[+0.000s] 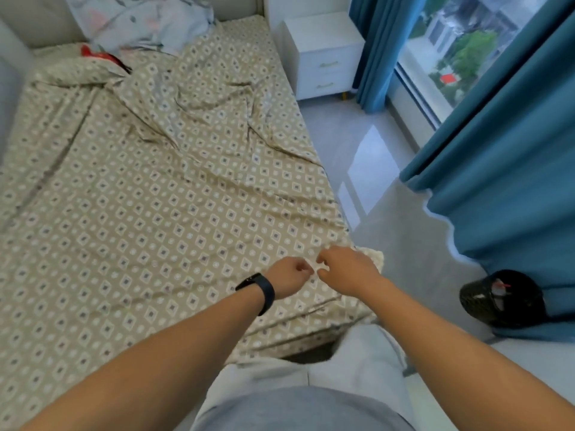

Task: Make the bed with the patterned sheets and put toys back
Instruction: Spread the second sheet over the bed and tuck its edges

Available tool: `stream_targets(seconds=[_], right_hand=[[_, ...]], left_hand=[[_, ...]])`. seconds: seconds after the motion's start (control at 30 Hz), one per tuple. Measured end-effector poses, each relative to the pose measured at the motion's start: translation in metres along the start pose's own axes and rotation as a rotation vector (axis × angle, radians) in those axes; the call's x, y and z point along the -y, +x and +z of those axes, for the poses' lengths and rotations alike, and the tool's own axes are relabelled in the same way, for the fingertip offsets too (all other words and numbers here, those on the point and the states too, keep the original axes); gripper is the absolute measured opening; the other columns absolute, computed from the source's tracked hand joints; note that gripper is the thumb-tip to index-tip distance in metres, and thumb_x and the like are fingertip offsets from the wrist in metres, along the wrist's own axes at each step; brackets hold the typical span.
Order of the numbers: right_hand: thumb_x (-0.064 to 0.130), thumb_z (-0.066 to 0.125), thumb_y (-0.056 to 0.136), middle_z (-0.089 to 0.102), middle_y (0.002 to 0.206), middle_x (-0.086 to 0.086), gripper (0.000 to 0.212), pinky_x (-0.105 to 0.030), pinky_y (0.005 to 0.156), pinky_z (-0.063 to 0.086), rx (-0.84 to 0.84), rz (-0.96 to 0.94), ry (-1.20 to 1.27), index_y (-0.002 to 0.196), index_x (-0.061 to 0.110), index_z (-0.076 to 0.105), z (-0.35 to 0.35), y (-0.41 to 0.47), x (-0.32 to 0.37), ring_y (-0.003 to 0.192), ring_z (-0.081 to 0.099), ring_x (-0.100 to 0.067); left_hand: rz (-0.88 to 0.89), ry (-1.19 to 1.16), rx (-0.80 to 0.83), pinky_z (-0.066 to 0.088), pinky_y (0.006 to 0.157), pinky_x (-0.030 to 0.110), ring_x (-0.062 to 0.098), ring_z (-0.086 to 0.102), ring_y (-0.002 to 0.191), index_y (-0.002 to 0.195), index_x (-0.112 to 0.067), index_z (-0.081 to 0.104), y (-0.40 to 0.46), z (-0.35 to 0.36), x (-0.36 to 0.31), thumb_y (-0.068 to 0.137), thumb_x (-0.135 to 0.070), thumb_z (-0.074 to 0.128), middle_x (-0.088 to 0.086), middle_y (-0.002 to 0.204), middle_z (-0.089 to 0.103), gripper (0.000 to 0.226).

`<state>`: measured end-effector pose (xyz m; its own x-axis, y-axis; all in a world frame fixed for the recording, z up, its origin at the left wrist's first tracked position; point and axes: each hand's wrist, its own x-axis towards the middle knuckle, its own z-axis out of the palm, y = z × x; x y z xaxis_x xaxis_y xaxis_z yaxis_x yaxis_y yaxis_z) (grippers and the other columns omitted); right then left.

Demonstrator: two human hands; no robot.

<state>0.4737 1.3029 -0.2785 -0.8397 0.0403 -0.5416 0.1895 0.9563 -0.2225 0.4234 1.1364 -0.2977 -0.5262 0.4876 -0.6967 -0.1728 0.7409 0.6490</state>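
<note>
My left hand (291,275) and right hand (348,269) meet knuckle to knuckle, the fingers of each curled and pinching the beige cotton sheet with the diamond pattern (149,213) near its corner. The sheet spreads away from my fingers across the bed, wrinkled farther up. Beyond those wrinkles lie a pale floral pillow (140,23) and something red (99,57).
</note>
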Motion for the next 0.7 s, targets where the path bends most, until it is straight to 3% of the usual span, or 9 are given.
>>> stream_targets(seconds=[0.13, 0.23, 0.3, 0.43, 0.57, 0.7], right_hand=[[0.043, 0.05, 0.099, 0.057, 0.135, 0.004, 0.038, -0.041, 0.093, 0.052, 0.059, -0.129, -0.095, 0.134, 0.031, 0.057, -0.029, 0.049, -0.073, 0.118, 0.058, -0.021], [0.041, 0.049, 0.1, 0.057, 0.135, 0.004, 0.039, -0.039, 0.094, 0.051, 0.109, -0.214, -0.139, 0.136, 0.029, 0.056, -0.067, 0.068, -0.119, 0.119, 0.057, -0.02], [0.041, 0.049, 0.099, 0.057, 0.135, 0.004, 0.039, -0.038, 0.094, 0.051, 0.148, -0.276, -0.182, 0.136, 0.028, 0.056, -0.084, 0.068, -0.135, 0.118, 0.057, -0.019], [0.041, 0.048, 0.101, 0.058, 0.135, 0.003, 0.039, -0.04, 0.095, 0.051, 0.199, -0.511, -0.296, 0.137, 0.027, 0.056, -0.119, 0.078, -0.148, 0.115, 0.059, -0.02], [0.039, 0.047, 0.101, 0.057, 0.137, 0.001, 0.04, -0.041, 0.096, 0.051, 0.182, -0.632, -0.344, 0.138, 0.026, 0.055, -0.116, 0.082, -0.132, 0.116, 0.058, -0.022], [0.039, 0.047, 0.102, 0.058, 0.133, 0.0, 0.038, -0.04, 0.094, 0.051, 0.295, -0.749, -0.434, 0.136, 0.025, 0.056, -0.095, 0.082, -0.138, 0.114, 0.059, -0.022]], left_hand=[[-0.062, -0.075, -0.07, 0.054, 0.097, 0.041, 0.023, 0.065, 0.106, 0.119, -0.018, 0.068, 0.049, 0.025, -0.049, 0.1, -0.023, 0.05, 0.001, 0.121, 0.066, 0.026], [-0.232, -0.294, -0.299, 0.051, 0.08, 0.034, 0.024, 0.063, 0.092, 0.103, -0.017, 0.065, 0.066, 0.044, -0.067, 0.101, -0.024, 0.049, 0.004, 0.109, 0.066, 0.018], [-0.33, -0.393, -0.322, 0.049, 0.072, 0.031, 0.025, 0.061, 0.085, 0.104, -0.01, 0.063, 0.064, 0.06, -0.069, 0.103, -0.029, 0.048, 0.009, 0.107, 0.066, 0.024], [-0.367, -0.535, -0.384, 0.056, 0.087, 0.039, 0.025, 0.066, 0.1, 0.117, -0.012, 0.066, 0.052, 0.102, -0.096, 0.105, -0.03, 0.047, 0.007, 0.117, 0.066, 0.029], [-0.419, -0.615, -0.431, 0.049, 0.065, 0.024, 0.019, 0.065, 0.091, 0.115, -0.018, 0.066, 0.049, 0.122, -0.094, 0.105, -0.027, 0.048, 0.002, 0.117, 0.065, 0.023], [-0.509, -0.896, -0.567, 0.052, 0.076, 0.032, 0.021, 0.066, 0.094, 0.119, -0.014, 0.064, 0.046, 0.147, -0.081, 0.106, -0.029, 0.045, 0.004, 0.118, 0.065, 0.027]])
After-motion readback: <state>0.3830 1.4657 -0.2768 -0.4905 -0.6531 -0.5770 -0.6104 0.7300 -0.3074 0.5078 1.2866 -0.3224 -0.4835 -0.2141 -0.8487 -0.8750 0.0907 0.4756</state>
